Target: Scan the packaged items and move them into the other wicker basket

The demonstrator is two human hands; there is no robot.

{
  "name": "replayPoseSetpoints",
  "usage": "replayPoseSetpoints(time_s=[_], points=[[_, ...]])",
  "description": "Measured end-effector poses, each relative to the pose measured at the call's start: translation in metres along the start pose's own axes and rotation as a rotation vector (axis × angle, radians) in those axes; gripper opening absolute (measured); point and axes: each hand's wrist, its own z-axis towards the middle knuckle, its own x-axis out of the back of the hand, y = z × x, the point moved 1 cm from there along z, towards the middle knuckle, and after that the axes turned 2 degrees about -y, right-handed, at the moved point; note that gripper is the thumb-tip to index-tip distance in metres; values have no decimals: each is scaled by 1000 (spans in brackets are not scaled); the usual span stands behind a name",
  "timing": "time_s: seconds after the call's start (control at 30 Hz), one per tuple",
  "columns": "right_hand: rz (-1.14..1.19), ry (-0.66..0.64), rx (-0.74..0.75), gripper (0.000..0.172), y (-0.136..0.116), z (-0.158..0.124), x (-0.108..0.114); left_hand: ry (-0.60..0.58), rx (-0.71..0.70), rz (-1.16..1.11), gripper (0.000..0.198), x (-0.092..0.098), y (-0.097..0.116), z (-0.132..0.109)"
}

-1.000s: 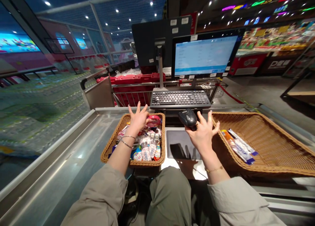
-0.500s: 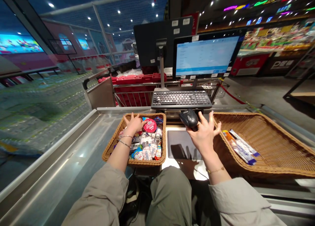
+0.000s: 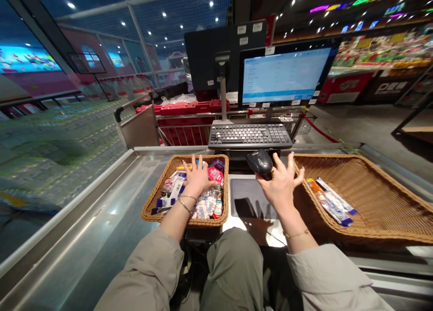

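My left hand (image 3: pixel 199 178) is spread palm down over the left wicker basket (image 3: pixel 226 198), its fingers apart on or just above the goods. Around it lie a red round-faced package (image 3: pixel 216 174), blue-and-white wrapped bars (image 3: pixel 176 187) and clear bottles of small pale pieces (image 3: pixel 206 206). Some goods are hidden beneath the hand. My right hand (image 3: pixel 280 184) grips a black handheld barcode scanner (image 3: pixel 260 161), with some fingers stretched out. The scanner is held above a grey pad (image 3: pixel 252 191) set in the counter.
To the right, a larger wicker basket (image 3: pixel 389 198) holds a few long packets (image 3: pixel 334 207) and an orange-ended one. Behind the scanner stand a keyboard (image 3: pixel 250 134) and a lit monitor (image 3: pixel 284 76). A metal counter (image 3: pixel 111 211) extends left; a shopping cart (image 3: pixel 186 130) stands beyond.
My left hand has shifted right within the left basket, uncovering the blue-and-white bars and partly covering the bottles. My right hand and the scanner have hardly moved.
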Motion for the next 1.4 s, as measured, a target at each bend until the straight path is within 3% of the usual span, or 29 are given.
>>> replayPoseSetpoints(time_s=[0.27, 0.47, 0.7, 0.93, 1.23, 1.4], points=[[-4, 14, -8, 24, 4, 0, 2, -79, -85, -6, 103, -11, -23, 26], [-13, 11, 3, 23, 5, 1, 3, -171, -117, -50, 107, -17, -23, 39], [-17, -1, -4, 21, 3, 0, 4, -153, -147, -79, 105, -19, -23, 38], [-8, 19, 7, 23, 4, -2, 3, -80, -162, -87, 90, -15, -19, 30], [19, 3, -10, 24, 5, -2, 4, -216, -137, -116, 106, -15, -20, 37], [26, -6, -12, 25, 4, -2, 4, -185, -139, -170, 99, -15, -16, 37]])
